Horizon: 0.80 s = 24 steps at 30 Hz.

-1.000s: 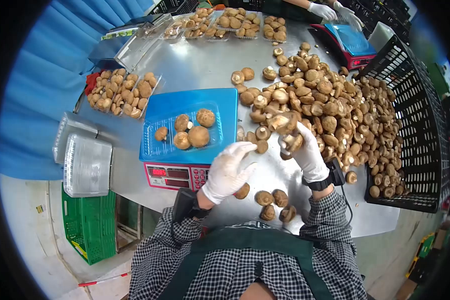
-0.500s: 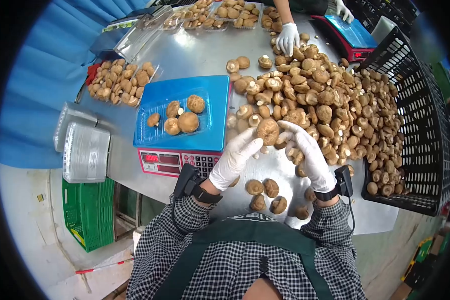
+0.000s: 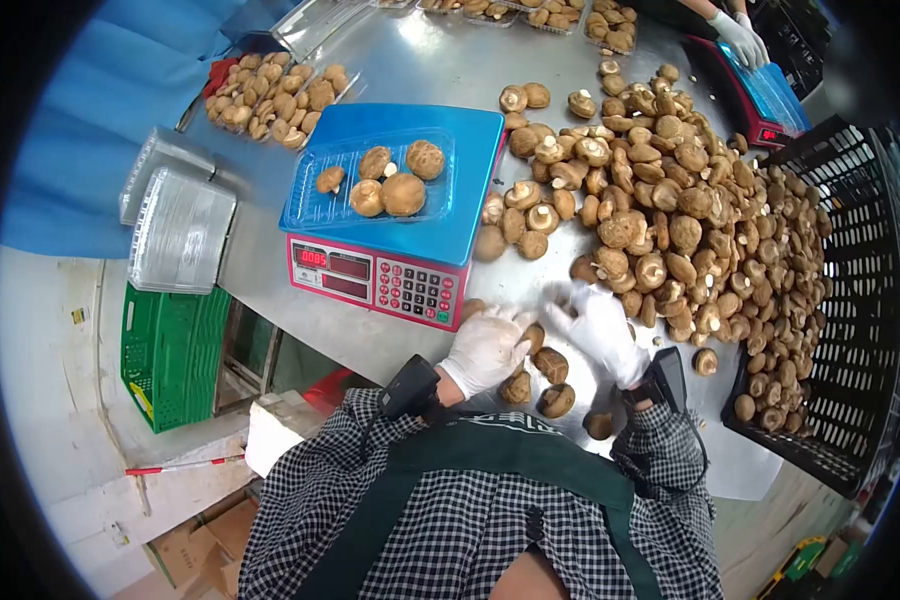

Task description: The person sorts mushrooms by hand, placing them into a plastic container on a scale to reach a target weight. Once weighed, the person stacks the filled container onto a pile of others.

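My left hand (image 3: pixel 485 350), in a white glove, is low over the table just in front of the scale, its fingers curled at a brown shiitake mushroom (image 3: pixel 533 339). Several more shiitakes (image 3: pixel 550 366) lie below its fingertips. To the right, my gloved right hand (image 3: pixel 600 328) reaches toward the near edge of the mushroom pile (image 3: pixel 670 190), fingers stretched out and smeared by motion, with no mushroom showing in them. On the blue-topped scale (image 3: pixel 470 200) rests a clear plastic tray (image 3: pixel 310 205) with several shiitakes; the red display reads about 0085.
A black crate (image 3: pixel 855 300) lies tipped at the right, mushrooms spilling from it. Filled trays (image 3: pixel 270 95) and stacked clear trays (image 3: pixel 183 230) line the left side. Across the table are another person's gloved hands (image 3: pixel 740 40) by a second scale (image 3: pixel 785 105). Green crates (image 3: pixel 175 350) stand below.
My hands have come apart and moved down toward me from the mushroom held between them. The other person's hand has left the pile for the second scale. The whole view has shifted.
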Each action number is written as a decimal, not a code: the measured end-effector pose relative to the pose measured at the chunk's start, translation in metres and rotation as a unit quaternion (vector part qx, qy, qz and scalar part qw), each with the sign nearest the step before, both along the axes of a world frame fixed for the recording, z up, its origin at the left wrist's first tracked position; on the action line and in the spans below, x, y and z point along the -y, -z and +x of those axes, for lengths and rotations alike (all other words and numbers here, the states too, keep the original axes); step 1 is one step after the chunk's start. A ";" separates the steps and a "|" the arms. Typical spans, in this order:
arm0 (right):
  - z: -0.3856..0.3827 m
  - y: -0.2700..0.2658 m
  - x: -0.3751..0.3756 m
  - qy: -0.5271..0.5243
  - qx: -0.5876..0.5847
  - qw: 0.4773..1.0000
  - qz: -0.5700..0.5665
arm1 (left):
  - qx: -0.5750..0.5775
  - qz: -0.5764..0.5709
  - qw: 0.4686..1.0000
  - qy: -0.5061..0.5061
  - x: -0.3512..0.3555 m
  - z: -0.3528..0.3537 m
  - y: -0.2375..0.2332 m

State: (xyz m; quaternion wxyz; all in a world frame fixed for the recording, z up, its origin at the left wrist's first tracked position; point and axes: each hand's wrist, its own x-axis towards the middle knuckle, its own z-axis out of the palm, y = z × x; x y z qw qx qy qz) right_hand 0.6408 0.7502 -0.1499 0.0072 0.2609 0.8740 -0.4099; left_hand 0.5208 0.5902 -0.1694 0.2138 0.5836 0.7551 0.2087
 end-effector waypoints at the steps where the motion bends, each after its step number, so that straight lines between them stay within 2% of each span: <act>1: -0.011 0.004 -0.004 0.015 -0.009 0.998 0.061 | -0.005 -0.053 0.998 0.022 0.000 0.000 0.004; 2: -0.025 0.004 -0.006 0.012 -0.010 0.998 0.062 | 0.024 -0.019 1.000 0.001 0.004 0.003 0.005; 4: -0.058 0.004 -0.006 0.020 -0.072 0.979 0.189 | 0.020 -0.011 1.000 0.003 0.007 0.003 0.003; 7: -0.098 0.021 -0.011 -0.021 0.018 0.947 0.319 | 0.005 -0.006 1.000 0.009 0.005 -0.003 -0.007; 8: -0.104 0.038 -0.014 -0.017 -0.035 0.932 0.360 | -0.006 -0.008 1.000 0.014 0.001 -0.007 -0.011; 9: -0.104 0.035 -0.014 -0.021 -0.036 0.932 0.360 | -0.006 -0.009 1.000 0.011 -0.003 -0.012 -0.013; 11: -0.101 0.027 -0.015 -0.029 -0.013 0.937 0.349 | -0.139 0.051 0.989 -0.011 -0.015 -0.020 -0.014; 15: -0.058 0.012 -0.018 0.017 -0.081 0.945 0.316 | -0.242 0.011 0.970 0.000 -0.039 -0.034 0.002; 18: -0.015 -0.010 -0.007 0.012 -0.010 0.965 0.262 | -0.339 0.002 0.940 0.046 -0.055 -0.040 -0.004; 19: -0.001 -0.021 -0.002 -0.003 -0.031 0.969 0.243 | -0.386 -0.020 0.920 0.064 -0.061 -0.043 -0.007; 21: 0.022 -0.017 0.007 -0.027 -0.025 0.958 0.283 | -0.426 -0.040 0.902 0.053 -0.074 -0.049 -0.003; 22: 0.032 -0.013 0.011 -0.041 0.016 0.944 0.327 | -0.434 -0.041 0.899 0.043 -0.080 -0.052 0.003; 24: 0.043 -0.003 0.017 -0.075 0.090 0.936 0.332 | -0.445 -0.041 0.894 0.036 -0.088 -0.052 0.012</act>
